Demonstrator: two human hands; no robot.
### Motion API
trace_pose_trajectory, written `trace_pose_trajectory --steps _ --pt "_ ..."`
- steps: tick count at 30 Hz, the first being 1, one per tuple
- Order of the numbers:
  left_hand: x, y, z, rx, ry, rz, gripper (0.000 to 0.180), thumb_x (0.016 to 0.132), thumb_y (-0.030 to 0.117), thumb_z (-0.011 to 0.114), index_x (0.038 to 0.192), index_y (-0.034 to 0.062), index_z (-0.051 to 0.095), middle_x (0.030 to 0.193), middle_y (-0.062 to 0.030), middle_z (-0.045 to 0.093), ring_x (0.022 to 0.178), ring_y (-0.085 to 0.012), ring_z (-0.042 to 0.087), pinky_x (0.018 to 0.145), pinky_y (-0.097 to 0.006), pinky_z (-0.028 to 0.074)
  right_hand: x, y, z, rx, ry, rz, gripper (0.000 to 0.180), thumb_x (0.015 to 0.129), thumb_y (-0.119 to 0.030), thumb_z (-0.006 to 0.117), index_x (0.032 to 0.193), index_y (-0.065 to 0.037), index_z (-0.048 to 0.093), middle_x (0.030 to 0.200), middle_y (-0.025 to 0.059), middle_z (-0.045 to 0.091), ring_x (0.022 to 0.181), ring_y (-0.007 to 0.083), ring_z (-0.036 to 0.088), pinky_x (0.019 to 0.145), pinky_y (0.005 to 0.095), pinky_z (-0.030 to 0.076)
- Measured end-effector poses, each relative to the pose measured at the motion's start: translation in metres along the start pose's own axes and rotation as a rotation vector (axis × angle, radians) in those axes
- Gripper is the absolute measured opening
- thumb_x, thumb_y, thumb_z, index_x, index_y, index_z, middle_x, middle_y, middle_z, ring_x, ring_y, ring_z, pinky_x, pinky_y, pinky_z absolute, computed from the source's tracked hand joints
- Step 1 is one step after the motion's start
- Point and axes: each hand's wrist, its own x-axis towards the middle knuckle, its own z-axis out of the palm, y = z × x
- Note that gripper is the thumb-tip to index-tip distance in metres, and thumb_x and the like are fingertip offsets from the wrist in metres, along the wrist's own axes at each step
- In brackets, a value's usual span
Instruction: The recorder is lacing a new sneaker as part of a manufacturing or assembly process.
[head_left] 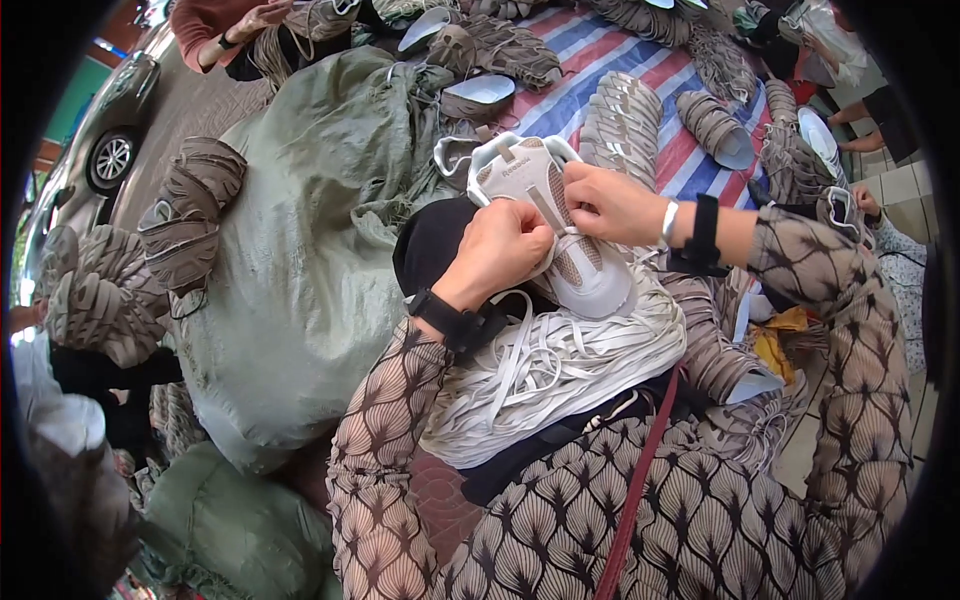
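Observation:
A white and beige sneaker upper (pixel 588 283) rests over my lap, its toe toward me and its tongue pointing away. My left hand (pixel 503 247) is closed in a pinch at the left edge of its lacing opening, with a white shoelace (pixel 516 298) trailing below the fist. On the opposite edge, my right hand (pixel 615 205) is also closed, the thumb and curled fingers pressed together; what lies between them is hidden. Under the toe, a thick heap of loose white laces (pixel 560 372) covers my lap.
A large grey-green sack (pixel 300 250) bulges at my left. Stacks of nested grey-brown shoe uppers (pixel 192 212) lie around it and on the striped tarp (pixel 590 45) ahead. Other people sit close by; one person's hands (pixel 258 18) work at the top left. A parked car (pixel 110 140) stands beyond.

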Motion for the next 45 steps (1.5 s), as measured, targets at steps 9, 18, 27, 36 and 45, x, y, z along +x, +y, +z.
trace_pose_trajectory --steps 9,18,27,36,45 --pt "0.007 0.000 0.001 0.051 0.044 0.000 0.024 0.077 0.022 0.060 0.079 -0.0006 0.069 0.071 -0.0187 0.066 0.068 -0.0289 0.067 0.067 -0.037 0.051 0.010 -0.001 0.001 0.070 -0.002 0.044 0.014 0.080 -0.010 0.054 0.075 0.002 0.059 0.094 0.0161 0.054 0.086 0.0334 0.057 0.077 0.0393 0.047" --pt "-0.008 0.015 -0.015 -0.398 0.148 -0.077 0.015 0.090 0.016 0.066 0.089 0.0017 0.068 0.066 0.0045 0.057 0.054 -0.0029 0.050 0.051 -0.019 0.041 0.030 0.000 -0.021 0.702 0.190 0.035 0.019 0.093 -0.018 0.057 0.091 0.001 0.057 0.089 0.0070 0.051 0.074 0.0137 0.060 0.062 0.0270 0.048" --pt "-0.012 0.006 -0.029 -0.383 0.172 -0.081 0.017 0.089 0.020 0.068 0.091 0.0033 0.069 0.071 0.0055 0.059 0.060 -0.0016 0.052 0.054 -0.018 0.043 0.008 -0.014 -0.003 0.108 0.270 -0.009 0.025 0.081 -0.017 0.070 0.093 -0.002 0.054 0.089 0.0139 0.056 0.083 0.0307 0.060 0.072 0.0370 0.049" --pt "-0.013 0.008 -0.032 -0.404 0.155 -0.076 0.013 0.089 0.016 0.067 0.092 0.0036 0.065 0.073 0.0034 0.059 0.061 -0.0034 0.053 0.054 -0.019 0.044 -0.008 -0.034 0.010 0.267 0.462 0.159 0.028 0.078 -0.013 0.071 0.098 -0.002 0.053 0.089 0.0133 0.055 0.080 0.0321 0.059 0.073 0.0396 0.049" --pt "-0.014 0.009 -0.035 -0.419 0.103 -0.069 0.012 0.091 0.015 0.066 0.094 0.0037 0.063 0.076 0.0033 0.059 0.062 -0.0037 0.053 0.055 -0.019 0.045 -0.006 -0.022 0.017 0.321 0.418 0.011 0.012 0.083 -0.008 0.066 0.090 -0.002 0.058 0.087 0.0095 0.057 0.075 0.0225 0.059 0.067 0.0329 0.048"
